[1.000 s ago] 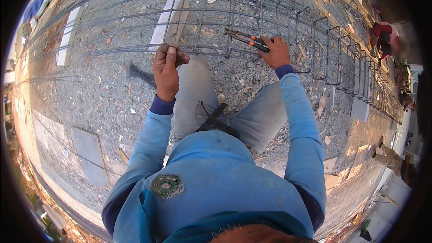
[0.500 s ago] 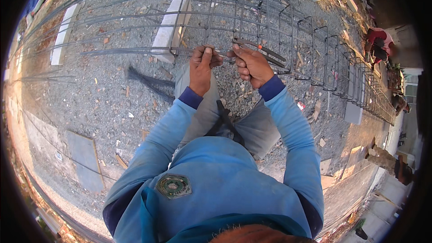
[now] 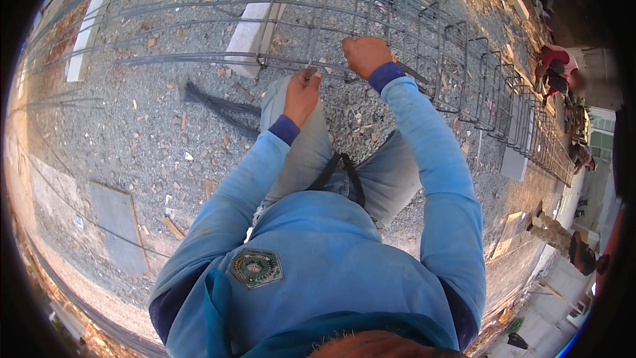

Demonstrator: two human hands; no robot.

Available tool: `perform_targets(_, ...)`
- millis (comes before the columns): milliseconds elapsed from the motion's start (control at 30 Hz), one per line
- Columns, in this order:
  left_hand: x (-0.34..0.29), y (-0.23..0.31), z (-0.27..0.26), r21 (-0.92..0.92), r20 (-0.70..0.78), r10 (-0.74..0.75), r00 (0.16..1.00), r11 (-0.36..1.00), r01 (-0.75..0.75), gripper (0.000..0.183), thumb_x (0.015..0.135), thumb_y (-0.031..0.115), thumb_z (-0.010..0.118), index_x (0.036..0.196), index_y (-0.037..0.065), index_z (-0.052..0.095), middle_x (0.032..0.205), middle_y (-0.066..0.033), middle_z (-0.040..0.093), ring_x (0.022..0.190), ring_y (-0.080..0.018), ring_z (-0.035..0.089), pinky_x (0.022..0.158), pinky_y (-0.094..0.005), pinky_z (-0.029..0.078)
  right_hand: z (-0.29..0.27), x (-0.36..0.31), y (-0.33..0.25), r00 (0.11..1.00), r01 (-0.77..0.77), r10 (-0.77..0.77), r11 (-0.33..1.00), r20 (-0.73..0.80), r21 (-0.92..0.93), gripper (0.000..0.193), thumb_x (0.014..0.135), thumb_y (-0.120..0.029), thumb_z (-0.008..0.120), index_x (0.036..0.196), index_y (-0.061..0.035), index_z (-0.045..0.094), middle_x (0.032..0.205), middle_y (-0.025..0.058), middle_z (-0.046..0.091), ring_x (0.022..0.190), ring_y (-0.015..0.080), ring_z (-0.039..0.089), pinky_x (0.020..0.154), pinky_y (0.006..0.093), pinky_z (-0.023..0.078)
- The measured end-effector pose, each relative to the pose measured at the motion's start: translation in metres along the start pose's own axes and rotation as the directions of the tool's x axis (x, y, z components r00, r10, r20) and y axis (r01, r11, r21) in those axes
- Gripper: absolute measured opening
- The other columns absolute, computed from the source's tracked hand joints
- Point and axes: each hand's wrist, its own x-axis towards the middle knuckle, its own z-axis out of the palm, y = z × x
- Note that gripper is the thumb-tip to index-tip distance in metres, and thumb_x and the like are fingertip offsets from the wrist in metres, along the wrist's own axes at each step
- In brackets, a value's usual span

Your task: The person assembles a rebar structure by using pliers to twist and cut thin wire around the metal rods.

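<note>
The left hand (image 3: 301, 98) of the person is brought to the lower rods (image 3: 199, 58) of a long steel cage (image 3: 487, 79), with thumb and fingers near together. From here I cannot tell whether they pinch a rod, a thin wire or nothing. I suppose such a low, small grip lets the fingertips work exactly at the cage edge.

The right hand (image 3: 366, 58) is raised a little farther out over the bars, closed as a fist, with the knuckles up. A dark handle (image 3: 414, 73) shows past its cuff, so I judge that it holds a tool; the working end I cannot see. Perhaps the wrist is bent so to give it room above the rods.

The cage lies across in front of the person's knees, which brings its near edge within easy reach. Beside the left knee, on the gravel (image 3: 165, 159), there is a bundle of dark thin wire (image 3: 211, 101), probably kept there for that hand. Farther on, a pale block (image 3: 255, 30) stands below the rods and another pale block (image 3: 89, 33) to its left, it seems to carry them above the stones.
</note>
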Motion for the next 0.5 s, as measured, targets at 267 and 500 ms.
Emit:
perform_targets(267, 0.002, 0.000, -0.010, 0.531, 0.076, 0.149, 0.986, 0.831, -0.166, 0.034, 0.087, 0.024, 0.057, 0.107, -0.004, 0.063, 0.100, -0.0254, 0.062, 0.093, -0.0383, 0.061, 0.082, -0.0435, 0.048, 0.014, 0.020, -0.018, 0.975, 0.048, -0.103, 0.962, 0.196, 0.268, 0.025, 0.088, -0.034, 0.055, 0.091, -0.0127, 0.068, 0.087, 0.0118, 0.067, 0.086, 0.0345, 0.062, 0.076, 0.0474, 0.048)
perform_targets(500, 0.008, 0.012, -0.039, 0.784, 0.241, 0.051, 0.969, 0.579, -0.225, 0.019, 0.082, 0.018, 0.060, 0.094, 0.004, 0.067, 0.092, -0.0186, 0.064, 0.084, -0.0368, 0.063, 0.075, -0.0462, 0.050, 0.023, 0.019, -0.045, 0.991, -0.042, -0.009, 0.924, 0.133, 0.379, 0.027, 0.088, -0.034, 0.055, 0.089, -0.0107, 0.068, 0.086, 0.0144, 0.067, 0.084, 0.0363, 0.062, 0.076, 0.0482, 0.048)
